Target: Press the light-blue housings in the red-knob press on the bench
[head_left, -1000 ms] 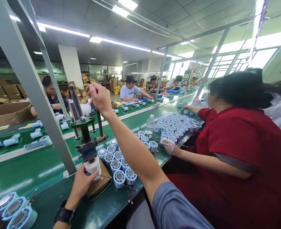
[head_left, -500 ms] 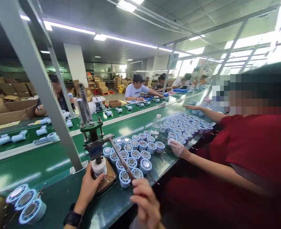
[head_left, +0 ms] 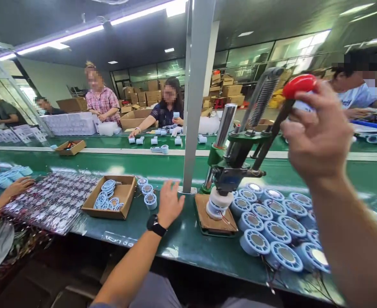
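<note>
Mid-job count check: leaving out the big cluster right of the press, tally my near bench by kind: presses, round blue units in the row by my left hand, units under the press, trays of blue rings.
Presses: 1
Round blue units by your left hand: 3
Unit under the press: 1
Tray of blue rings: 1
Total: 6

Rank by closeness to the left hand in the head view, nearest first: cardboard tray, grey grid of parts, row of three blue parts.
1. Row of three blue parts: just left of the left hand.
2. Cardboard tray: farther left.
3. Grey grid of parts: leftmost.
</note>
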Demonstrator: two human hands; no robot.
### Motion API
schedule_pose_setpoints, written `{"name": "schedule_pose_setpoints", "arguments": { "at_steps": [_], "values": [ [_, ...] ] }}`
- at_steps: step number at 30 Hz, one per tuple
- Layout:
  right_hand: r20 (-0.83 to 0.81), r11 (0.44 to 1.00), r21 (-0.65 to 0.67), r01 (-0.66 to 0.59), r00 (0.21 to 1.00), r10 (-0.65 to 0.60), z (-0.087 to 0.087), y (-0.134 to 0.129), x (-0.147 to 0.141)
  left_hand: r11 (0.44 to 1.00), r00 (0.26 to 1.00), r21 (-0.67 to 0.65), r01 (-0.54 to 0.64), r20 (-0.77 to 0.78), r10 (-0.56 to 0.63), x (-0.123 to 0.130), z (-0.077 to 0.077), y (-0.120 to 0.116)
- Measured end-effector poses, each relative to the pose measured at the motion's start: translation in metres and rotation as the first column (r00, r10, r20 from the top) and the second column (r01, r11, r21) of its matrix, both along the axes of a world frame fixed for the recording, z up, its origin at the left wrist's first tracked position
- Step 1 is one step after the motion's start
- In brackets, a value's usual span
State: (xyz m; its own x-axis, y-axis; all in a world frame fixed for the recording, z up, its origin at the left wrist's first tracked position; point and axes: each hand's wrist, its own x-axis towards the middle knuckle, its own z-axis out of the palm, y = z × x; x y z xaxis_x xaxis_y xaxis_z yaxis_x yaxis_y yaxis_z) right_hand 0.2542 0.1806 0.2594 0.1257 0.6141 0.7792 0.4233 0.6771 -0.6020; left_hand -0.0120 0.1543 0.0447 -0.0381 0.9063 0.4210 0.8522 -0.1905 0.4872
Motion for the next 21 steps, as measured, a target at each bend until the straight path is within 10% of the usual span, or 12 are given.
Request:
{"name": "schedule_pose_setpoints", "arguments": {
  "at_steps": [4,9,12,15,21],
  "values": [
    [-0.251,0.977,0.194,0.087,0.967,-0.036,-0.125,-0.017,-0.028,0.943,0.92,-0.017,-0.332,-0.226,0.32,-0.054,-0.01,-0.017],
    [-0.148,0.917,-0.387,0.098,0.975,-0.167,-0.246,-0.03,-0.062,0.95,0.935,-0.099,-0.296,-0.232,0.267,-0.035,-0.042,-0.054],
    [-0.07,0.787,-0.588,0.187,0.957,-0.28,-0.257,-0.025,-0.073,0.98,0.988,-0.18,-0.087,-0.14,0.061,-0.014,-0.042,-0.062],
    [-0.144,0.822,-0.527,0.217,0.93,-0.338,-0.254,-0.019,-0.08,0.979,0.99,-0.174,0.11,-0.066,-0.123,-0.027,-0.017,-0.055],
    [-0.094,0.914,-0.301,0.271,0.946,-0.311,-0.263,-0.07,-0.072,0.903,0.902,-0.182,-0.39,-0.271,0.335,-0.109,0.087,-0.046]
  ]
}}
